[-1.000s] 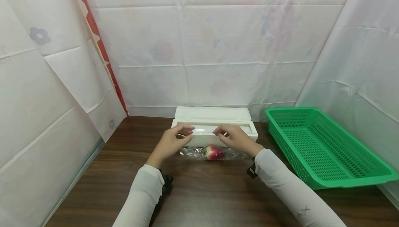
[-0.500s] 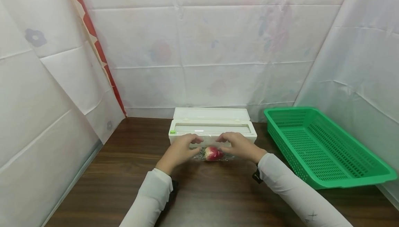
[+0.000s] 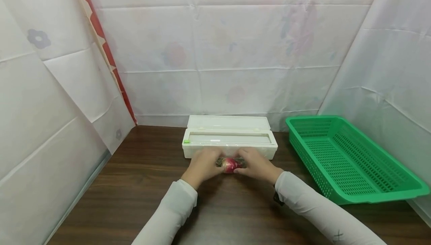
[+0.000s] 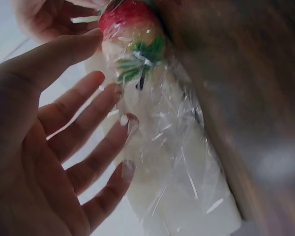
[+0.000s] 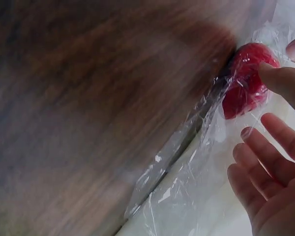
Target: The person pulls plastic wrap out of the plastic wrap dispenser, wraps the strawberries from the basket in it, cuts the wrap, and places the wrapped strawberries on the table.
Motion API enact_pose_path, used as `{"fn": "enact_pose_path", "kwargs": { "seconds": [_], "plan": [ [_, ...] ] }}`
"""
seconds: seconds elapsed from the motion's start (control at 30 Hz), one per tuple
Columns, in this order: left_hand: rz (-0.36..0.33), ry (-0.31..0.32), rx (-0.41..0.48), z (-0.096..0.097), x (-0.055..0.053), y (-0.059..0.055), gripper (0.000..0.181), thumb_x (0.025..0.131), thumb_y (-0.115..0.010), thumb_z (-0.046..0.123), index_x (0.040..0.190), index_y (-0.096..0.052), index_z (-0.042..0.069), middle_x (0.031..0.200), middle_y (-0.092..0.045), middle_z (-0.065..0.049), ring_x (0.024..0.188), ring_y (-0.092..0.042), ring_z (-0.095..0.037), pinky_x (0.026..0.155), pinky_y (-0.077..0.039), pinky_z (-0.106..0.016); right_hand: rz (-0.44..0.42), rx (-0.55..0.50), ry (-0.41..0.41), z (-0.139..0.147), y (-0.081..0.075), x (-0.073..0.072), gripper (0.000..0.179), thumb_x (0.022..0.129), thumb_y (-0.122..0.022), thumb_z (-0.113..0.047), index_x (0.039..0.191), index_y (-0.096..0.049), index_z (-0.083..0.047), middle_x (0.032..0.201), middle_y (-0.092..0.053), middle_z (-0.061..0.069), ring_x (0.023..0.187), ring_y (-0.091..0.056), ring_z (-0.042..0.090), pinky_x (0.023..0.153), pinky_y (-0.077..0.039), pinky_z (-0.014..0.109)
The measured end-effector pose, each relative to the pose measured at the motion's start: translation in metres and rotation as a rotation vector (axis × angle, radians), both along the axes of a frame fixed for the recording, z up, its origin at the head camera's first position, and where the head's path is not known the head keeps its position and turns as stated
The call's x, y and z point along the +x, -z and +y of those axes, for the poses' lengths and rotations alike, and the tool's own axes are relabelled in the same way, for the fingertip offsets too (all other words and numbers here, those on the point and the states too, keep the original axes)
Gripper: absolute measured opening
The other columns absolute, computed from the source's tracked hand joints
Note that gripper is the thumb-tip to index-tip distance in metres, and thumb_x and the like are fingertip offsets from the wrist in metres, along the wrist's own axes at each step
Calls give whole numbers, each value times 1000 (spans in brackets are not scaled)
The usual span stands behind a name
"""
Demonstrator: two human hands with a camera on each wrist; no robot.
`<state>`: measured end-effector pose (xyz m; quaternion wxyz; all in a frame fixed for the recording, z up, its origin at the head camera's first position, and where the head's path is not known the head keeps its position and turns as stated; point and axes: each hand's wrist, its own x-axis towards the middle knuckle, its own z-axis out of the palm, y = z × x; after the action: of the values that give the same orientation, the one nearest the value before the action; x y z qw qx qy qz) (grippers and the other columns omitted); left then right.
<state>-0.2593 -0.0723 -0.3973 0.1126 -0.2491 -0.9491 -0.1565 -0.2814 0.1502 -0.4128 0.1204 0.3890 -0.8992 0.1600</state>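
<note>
A red strawberry-like fruit (image 3: 230, 165) with a pale shoulder and green leaves lies wrapped in clear cling film (image 4: 167, 142). It sits on the table against the front of a white cling film dispenser (image 3: 192, 152), whose lid (image 3: 229, 122) stands raised at the back. My left hand (image 3: 202, 165) is at the fruit's left, fingers spread and slightly bent beside the film in the left wrist view. From the right, my right hand (image 3: 258, 165) reaches in; its thumb lies over the fruit in the right wrist view, the other fingers loosely extended over the film.
A green slider (image 3: 186, 141) sits at the dispenser's left end. On the right stands a green plastic basket (image 3: 340, 162). Dark wood table (image 3: 222, 215) spreads in front, and white sheets (image 3: 215, 50) hang behind and on both sides.
Both hands have come down from above the dispenser's front edge and drawn toward each other, to either side of the wrapped fruit. Dispenser and basket stay in place.
</note>
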Motion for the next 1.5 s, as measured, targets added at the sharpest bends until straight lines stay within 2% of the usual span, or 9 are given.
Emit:
{"fn": "enact_pose_path", "kwargs": {
  "seconds": [0.1,0.2,0.37,0.7,0.9,1.13,1.33,1.5],
  "plan": [
    [-10,-35,-32,3,1,3,32,80,-85,37,104,-73,19,96,-72,5,90,-63,-18,72,-51,-39,-11,-2,11,-2,1,2,44,79,-88,-28,110,-65,-6,108,-69,5,103,-64,21,90,-52,39],
    [-4,-44,-38,4,3,4,35,79,-87,36,105,-73,18,95,-73,4,87,-63,-18,69,-50,-38,-28,6,24,-4,0,4,43,80,-88,-28,109,-65,-7,107,-69,5,104,-63,21,91,-51,40],
    [24,-32,-17,4,4,6,33,78,-88,33,103,-73,16,87,-72,2,77,-64,-17,62,-49,-36,-30,24,40,-6,1,6,39,80,-88,-29,104,-64,-9,102,-69,3,98,-62,20,88,-52,40],
    [50,-10,-2,3,2,11,32,78,-87,28,103,-73,15,84,-71,0,76,-65,-20,62,-50,-37,-59,35,61,-8,6,4,37,83,-85,-30,105,-62,-13,101,-67,-1,96,-59,16,85,-52,37],
    [19,23,27,0,1,11,28,79,-86,27,101,-73,16,87,-73,0,80,-67,-21,70,-53,-40,-95,24,23,-7,5,2,35,83,-85,-29,106,-63,-13,101,-65,-3,96,-57,14,84,-50,36],
    [-56,37,26,-2,2,9,29,82,-85,31,104,-72,16,94,-75,0,90,-69,-22,78,-54,-42,-120,6,-37,-5,1,2,33,83,-84,-25,106,-64,-13,100,-66,-4,92,-58,11,82,-51,34],
    [-105,46,33,-5,7,8,30,82,-84,30,106,-73,17,96,-75,1,90,-69,-19,77,-54,-39,-138,-13,-92,-3,0,4,31,84,-83,-24,106,-65,-13,98,-65,-6,90,-57,11,79,-50,32],
    [-131,52,50,-7,8,8,28,82,-84,30,105,-73,19,93,-75,4,90,-69,-16,76,-54,-37,-173,-1,-100,-3,-1,5,30,85,-82,-27,106,-65,-14,97,-65,-8,90,-57,11,78,-50,31]
  ]
}}
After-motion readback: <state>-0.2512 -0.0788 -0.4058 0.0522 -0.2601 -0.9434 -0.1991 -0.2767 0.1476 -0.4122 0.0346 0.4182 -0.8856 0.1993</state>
